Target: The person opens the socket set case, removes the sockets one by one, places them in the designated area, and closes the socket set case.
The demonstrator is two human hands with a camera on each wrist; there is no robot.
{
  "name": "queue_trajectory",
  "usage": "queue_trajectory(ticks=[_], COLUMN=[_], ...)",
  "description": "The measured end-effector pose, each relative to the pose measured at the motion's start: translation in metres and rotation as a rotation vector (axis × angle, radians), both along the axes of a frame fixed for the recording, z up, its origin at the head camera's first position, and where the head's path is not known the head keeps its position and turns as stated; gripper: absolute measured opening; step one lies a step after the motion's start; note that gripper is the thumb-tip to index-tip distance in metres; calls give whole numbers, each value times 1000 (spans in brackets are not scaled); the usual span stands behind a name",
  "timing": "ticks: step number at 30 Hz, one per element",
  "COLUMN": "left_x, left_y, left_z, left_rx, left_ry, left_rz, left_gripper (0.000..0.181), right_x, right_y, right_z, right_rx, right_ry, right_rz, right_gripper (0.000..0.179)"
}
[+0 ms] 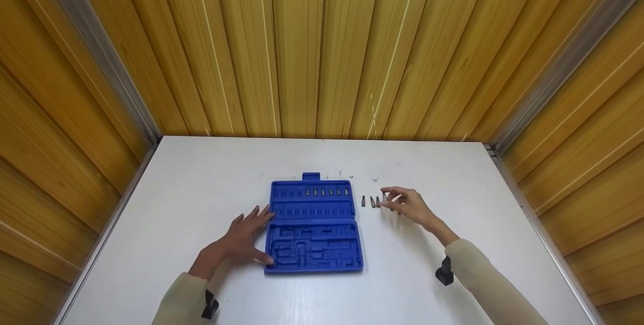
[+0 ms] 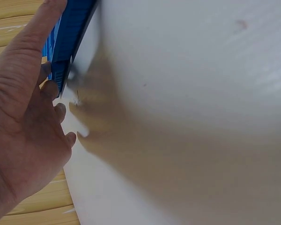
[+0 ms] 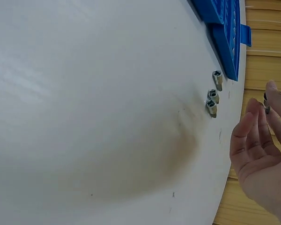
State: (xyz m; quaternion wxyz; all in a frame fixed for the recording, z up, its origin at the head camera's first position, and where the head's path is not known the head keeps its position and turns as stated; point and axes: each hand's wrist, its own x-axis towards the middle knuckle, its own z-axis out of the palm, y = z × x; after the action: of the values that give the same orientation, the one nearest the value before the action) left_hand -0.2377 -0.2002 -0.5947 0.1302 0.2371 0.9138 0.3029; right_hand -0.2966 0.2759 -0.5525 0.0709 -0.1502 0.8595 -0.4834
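A blue plastic tool case (image 1: 314, 220) lies open and flat on the white table, with several small metal bits in the upper row of its far half. My left hand (image 1: 243, 238) rests spread against the case's left edge, its thumb on the near corner; the left wrist view shows this hand (image 2: 30, 112) beside the blue edge. Right of the case, my right hand (image 1: 408, 205) pinches one small metal bit (image 3: 266, 103) between thumb and fingers, above the table. Three more bits stand or lie between it and the case, including a separate one (image 3: 218, 79) nearest the case.
The white table (image 1: 216, 174) carries small dark specks behind the case. Yellow wood-patterned panels (image 1: 297, 53) enclose the back and sides, with grey metal rails (image 1: 108, 63) at the corners.
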Motion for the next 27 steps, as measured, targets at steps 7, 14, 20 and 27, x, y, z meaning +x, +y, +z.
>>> queue_trajectory(ticks=[7,14,20,27], left_x=[-1,0,1,3], left_y=[1,0,0,0], left_z=[-1,1,2,4], left_rx=[-16,-5,-3,18], left_ry=[7,-3,-19,-13], left_rz=[-12,1,8,-8], left_gripper=[126,126,126,124], right_x=[-3,-8,-12,-14], right_y=[14,15,6,-1], right_z=[-9,-22,-35,-39], right_rx=[67,128,163,224], right_ry=[22,65,73,121], right_rz=[-70,-56,-61,-64], right_gripper=[45,41,39,37])
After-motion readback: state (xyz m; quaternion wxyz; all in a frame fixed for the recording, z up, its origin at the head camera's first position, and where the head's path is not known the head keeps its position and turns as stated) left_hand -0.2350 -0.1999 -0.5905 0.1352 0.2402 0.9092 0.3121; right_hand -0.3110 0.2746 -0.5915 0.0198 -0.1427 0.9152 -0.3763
